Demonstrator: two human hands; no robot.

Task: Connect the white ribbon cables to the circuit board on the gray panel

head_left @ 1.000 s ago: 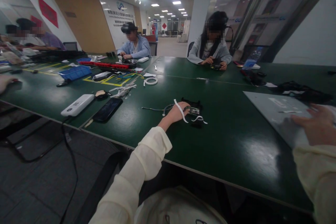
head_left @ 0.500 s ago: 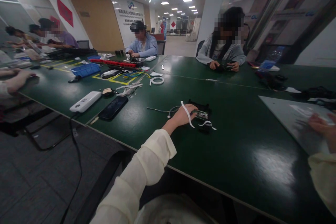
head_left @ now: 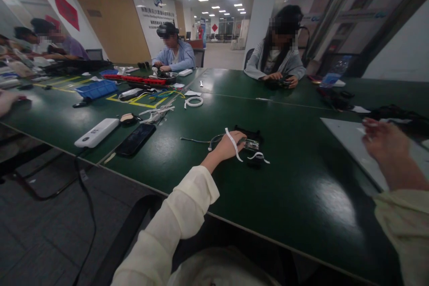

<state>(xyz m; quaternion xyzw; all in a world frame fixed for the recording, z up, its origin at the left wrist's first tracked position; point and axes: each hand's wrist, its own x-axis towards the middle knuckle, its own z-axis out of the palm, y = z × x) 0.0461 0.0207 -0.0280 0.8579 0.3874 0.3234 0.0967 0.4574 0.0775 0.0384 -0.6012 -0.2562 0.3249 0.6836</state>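
Bent up now with its fingers gathered, my right hand (head_left: 387, 143) is over the grey board (head_left: 348, 140), where a second ago it was stretched out lower across that surface; my left hand (head_left: 230, 145) has stayed where it was. Across the table, one person (head_left: 276, 53) has lowered the head further over a dark object.

The circuit board (head_left: 251, 144) sits at the fingertips of my left hand, against a black frame (head_left: 258, 134), well apart from my right hand. My left fingers are curled closed on its near-left side; my thumb is hidden. A white strip (head_left: 233, 144) crosses the back of that hand. My right fingers are partly curled, their tips close together, but I cannot tell whether they pinch anything.

Just beside the circuit board, on the side nearer me, lies a curled white strip (head_left: 258, 157). A thin cable (head_left: 196, 141) runs out to the left from under my left hand. Farther left on the green table (head_left: 284, 187) are a black phone (head_left: 136, 140) and a white power bank (head_left: 97, 132), with a white coil (head_left: 194, 101) beyond the cable and a blue tray (head_left: 96, 90) past the power bank.
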